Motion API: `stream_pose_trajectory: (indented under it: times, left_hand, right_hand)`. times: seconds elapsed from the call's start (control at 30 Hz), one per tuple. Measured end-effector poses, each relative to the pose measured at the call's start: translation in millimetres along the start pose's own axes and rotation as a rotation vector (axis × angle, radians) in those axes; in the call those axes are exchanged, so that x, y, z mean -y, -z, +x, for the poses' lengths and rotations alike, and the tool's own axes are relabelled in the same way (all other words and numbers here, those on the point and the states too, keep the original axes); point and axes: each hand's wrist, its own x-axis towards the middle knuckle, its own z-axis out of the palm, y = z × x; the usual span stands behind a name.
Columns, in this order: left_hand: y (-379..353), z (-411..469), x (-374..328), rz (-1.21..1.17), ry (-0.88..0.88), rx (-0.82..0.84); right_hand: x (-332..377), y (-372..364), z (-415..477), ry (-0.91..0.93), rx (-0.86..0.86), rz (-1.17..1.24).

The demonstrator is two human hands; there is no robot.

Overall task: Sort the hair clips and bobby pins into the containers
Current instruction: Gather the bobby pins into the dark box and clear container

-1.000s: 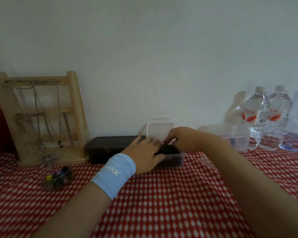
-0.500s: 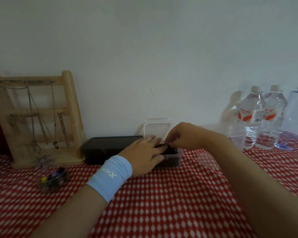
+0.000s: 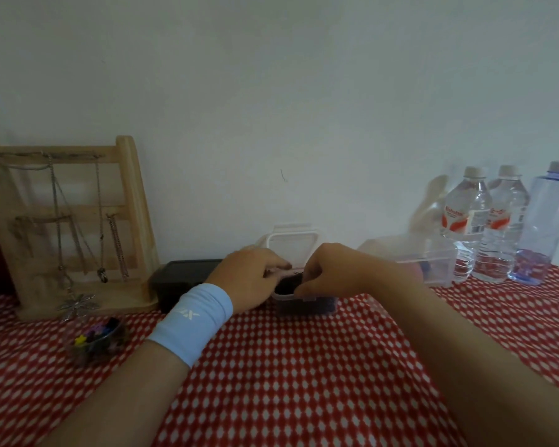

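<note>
- Now the right grip (image 3: pixel 333 272) pinches a dark bobby pin (image 3: pixel 297 272) just above the clear container (image 3: pixel 304 306).
- Left grip (image 3: pixel 249 279) curls over that container's left end.
- Container stands on the checked bench (image 3: pixel 288 382), beside a black box (image 3: pixel 181 279); a bowl of coloured clips (image 3: pixel 94 340) sits well left.

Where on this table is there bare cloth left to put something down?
Bare cloth lies between the two forearms, in front of the small tub, and at right in front of the bottles. The back edge is crowded: wooden stand, black box, tub, clear container.
</note>
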Motion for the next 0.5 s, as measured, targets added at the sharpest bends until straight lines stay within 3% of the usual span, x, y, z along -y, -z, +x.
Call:
stream_pose_trajectory:
  times: [0.13,0.33,0.5]
  left_hand:
    - [2,-4,-2,0.057,-0.081,0.215]
    - [2,-4,-2,0.096,-0.151,0.168]
    - [-1,-5,-4,-0.154,-0.09,0.03]
  right_hand:
    - [-2,4,-2,0.023,0.032,0.037]
    - [-8,5,-2,0.012,-0.057,0.054]
    - [-15,11,-5,-0.011,-0.123,0.066]
